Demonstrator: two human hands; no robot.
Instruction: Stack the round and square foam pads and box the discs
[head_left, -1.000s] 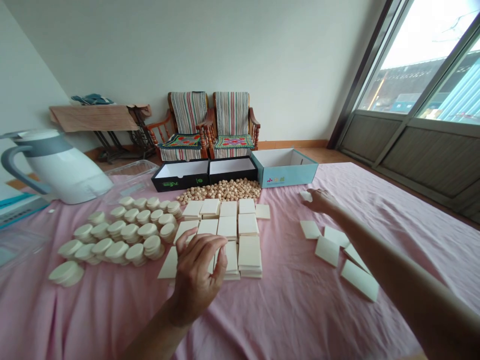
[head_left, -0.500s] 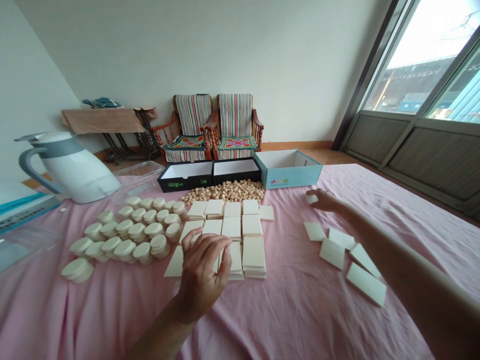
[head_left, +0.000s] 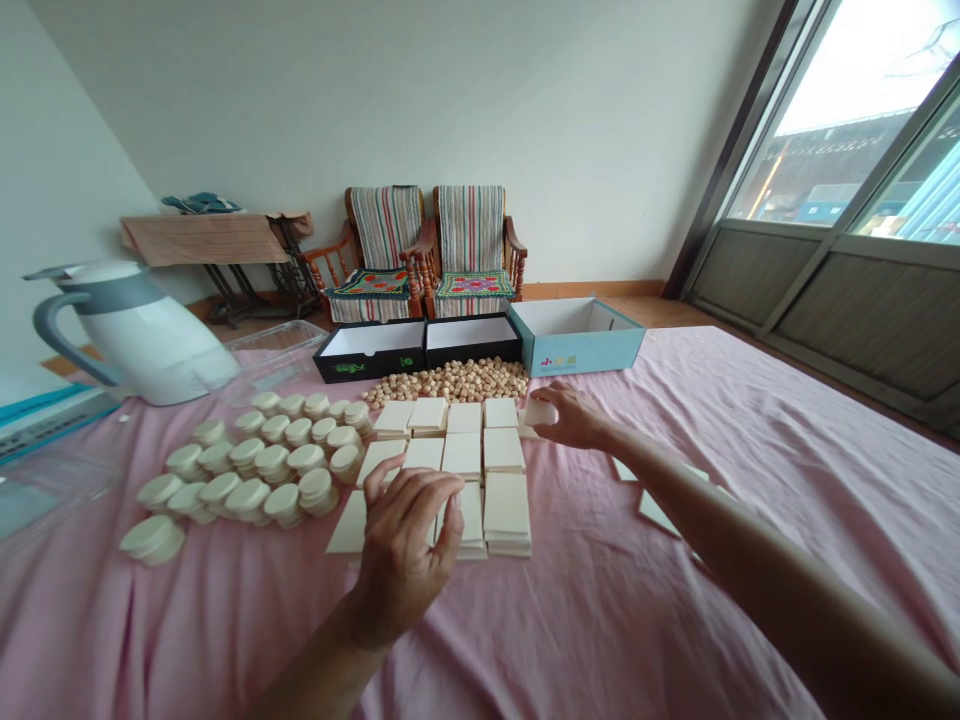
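Note:
In my right hand (head_left: 574,415) is a thin cream square piece (head_left: 540,411), pinched at its edge over the far right end of the stacked squares. It partly covers another square lying there. My left hand (head_left: 411,540) hovers over the near stacks, fingers curved and apart with nothing seen in them. Stacks of cream square pieces (head_left: 508,503) stand in rows in front of me, some hidden behind that hand. On the right, several loose squares (head_left: 660,512) lie partly covered by my right forearm.
Stacks of cream round discs (head_left: 283,502) stand at left. Behind the squares is a heap of small light-brown pieces (head_left: 465,382), before two black boxes (head_left: 375,365) and a light blue box (head_left: 589,350). A white jug (head_left: 154,340) and clear plastic trays (head_left: 281,345) stand far left.
My right hand has moved left with the square piece, from the bare cloth at right to the far right end of the stacks. My left hand has stayed in place.

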